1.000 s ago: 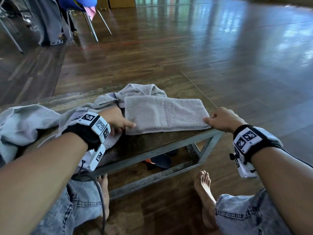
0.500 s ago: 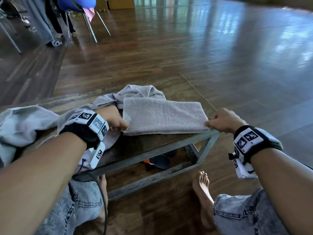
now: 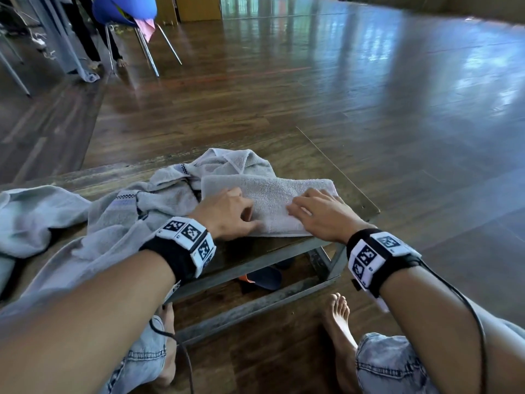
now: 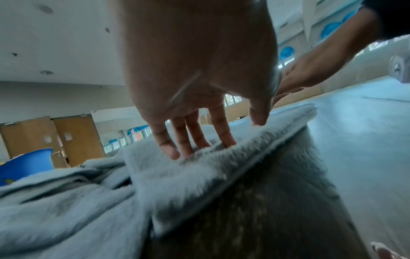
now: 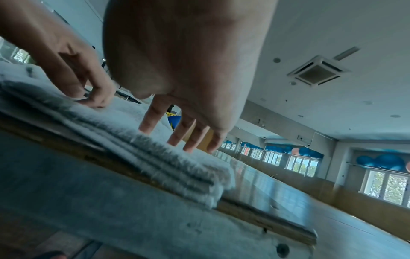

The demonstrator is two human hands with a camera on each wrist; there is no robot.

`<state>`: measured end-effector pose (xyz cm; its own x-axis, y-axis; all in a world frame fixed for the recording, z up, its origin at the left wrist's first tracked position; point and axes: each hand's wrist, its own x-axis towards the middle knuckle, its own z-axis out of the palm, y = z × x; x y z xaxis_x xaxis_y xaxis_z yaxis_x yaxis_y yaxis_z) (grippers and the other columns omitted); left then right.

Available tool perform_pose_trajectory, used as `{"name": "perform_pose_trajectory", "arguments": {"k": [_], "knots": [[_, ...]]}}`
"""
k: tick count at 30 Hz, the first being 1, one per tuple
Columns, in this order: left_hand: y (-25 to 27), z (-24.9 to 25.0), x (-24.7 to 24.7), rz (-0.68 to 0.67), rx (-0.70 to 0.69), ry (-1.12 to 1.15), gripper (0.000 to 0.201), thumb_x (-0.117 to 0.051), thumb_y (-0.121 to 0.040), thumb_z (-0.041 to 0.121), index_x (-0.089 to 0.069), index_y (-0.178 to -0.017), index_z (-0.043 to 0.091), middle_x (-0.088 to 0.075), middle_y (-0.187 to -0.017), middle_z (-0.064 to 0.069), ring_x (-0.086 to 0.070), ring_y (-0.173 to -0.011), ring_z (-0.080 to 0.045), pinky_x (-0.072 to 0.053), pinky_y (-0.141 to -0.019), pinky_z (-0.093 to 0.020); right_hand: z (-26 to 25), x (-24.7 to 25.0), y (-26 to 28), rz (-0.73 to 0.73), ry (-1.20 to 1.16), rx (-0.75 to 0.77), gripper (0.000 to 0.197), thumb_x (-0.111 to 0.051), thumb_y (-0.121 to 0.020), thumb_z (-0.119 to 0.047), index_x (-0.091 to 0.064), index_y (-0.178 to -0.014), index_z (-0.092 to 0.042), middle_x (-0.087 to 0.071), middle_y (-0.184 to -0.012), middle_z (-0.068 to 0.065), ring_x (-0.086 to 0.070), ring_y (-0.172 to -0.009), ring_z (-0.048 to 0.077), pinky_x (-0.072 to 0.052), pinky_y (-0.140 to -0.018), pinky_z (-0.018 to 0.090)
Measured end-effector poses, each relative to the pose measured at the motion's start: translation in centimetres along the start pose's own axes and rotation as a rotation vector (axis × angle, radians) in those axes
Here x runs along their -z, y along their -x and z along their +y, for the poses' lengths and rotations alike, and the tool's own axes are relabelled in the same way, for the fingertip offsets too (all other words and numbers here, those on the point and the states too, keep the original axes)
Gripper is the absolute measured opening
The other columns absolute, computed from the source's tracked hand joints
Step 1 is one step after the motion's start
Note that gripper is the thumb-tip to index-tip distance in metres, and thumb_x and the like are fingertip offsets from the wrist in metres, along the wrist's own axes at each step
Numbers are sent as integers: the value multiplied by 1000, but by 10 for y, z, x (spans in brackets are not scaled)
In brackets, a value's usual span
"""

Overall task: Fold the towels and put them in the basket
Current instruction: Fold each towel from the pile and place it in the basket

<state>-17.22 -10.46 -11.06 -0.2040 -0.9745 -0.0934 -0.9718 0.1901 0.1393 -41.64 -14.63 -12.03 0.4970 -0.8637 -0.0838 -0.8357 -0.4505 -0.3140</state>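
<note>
Fingers (image 4: 182,140) of our left hand (image 3: 227,214) are straight and slightly spread, tips pressing down on the left end of the folded towel (image 3: 272,194). Fingers (image 5: 195,138) of our right hand (image 3: 324,214) are likewise extended and spread, tips on the towel's right half; neither hand pinches anything. The folded towel lies flat in several layers at the right end of the surface (image 3: 358,200), its near edge along the surface's front edge.

Just left of it and touching, we see a crumpled pile of unfolded towels (image 3: 159,200) with a checked stripe; it covers the left part of the surface and drapes toward our lap. No basket that we can identify in any view.

The surface is a low dark wooden top on a grey metal frame (image 3: 255,305). Under it lies a dark sandal with an orange patch (image 3: 264,280). Our bare right foot (image 3: 338,322) rests on the floor beside the frame.

The room is a large hall with a glossy wooden floor (image 3: 341,95). Far left stands a blue chair (image 3: 125,9) with a pink cloth (image 3: 146,27) hanging off it.
</note>
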Motion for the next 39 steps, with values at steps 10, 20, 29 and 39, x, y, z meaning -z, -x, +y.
{"name": "perform_pose_trajectory", "arguments": {"k": [10, 20, 29, 39], "knots": [[-15, 26, -23, 192, -84, -30, 49, -44, -100, 38, -37, -143, 16, -28, -155, -6, -22, -147, -25, -27, -118, -45, -26, -25, -20, 152, 6, 87, 54, -46, -102, -35, -34, -153, -20, -30, -162, 3, -28, -149, 24, -26, -119, 45], [-31, 3, -38, -171, -10, 42, 72, -21, -98, 63, 10, -157, 35, 21, -164, 11, 24, -149, -8, 14, -121, -41, -22, -43, -22, -20, 28, -22, 66, -25, -103, -45, 1, -163, -33, 9, -170, -14, 13, -155, 8, 7, -127, 38], [-26, -10, -43, -144, 1, 142, 85, -25, -82, 87, 11, -151, 53, 29, -161, 16, 31, -145, -3, 15, -119, -36, -12, -44, -18, -15, 22, -91, 68, -21, -98, -63, 4, -159, -46, 14, -168, -17, 18, -154, 6, 9, -126, 35], [-18, -20, -43, -136, 90, 190, 103, -25, -68, 97, 17, -150, 52, 35, -157, 19, 32, -144, -3, 17, -120, -40, 5, -36, -13, -5, 37, -225, 100, -14, -80, -94, 5, -161, -39, 15, -169, -13, 17, -155, 8, 8, -125, 36]]}}
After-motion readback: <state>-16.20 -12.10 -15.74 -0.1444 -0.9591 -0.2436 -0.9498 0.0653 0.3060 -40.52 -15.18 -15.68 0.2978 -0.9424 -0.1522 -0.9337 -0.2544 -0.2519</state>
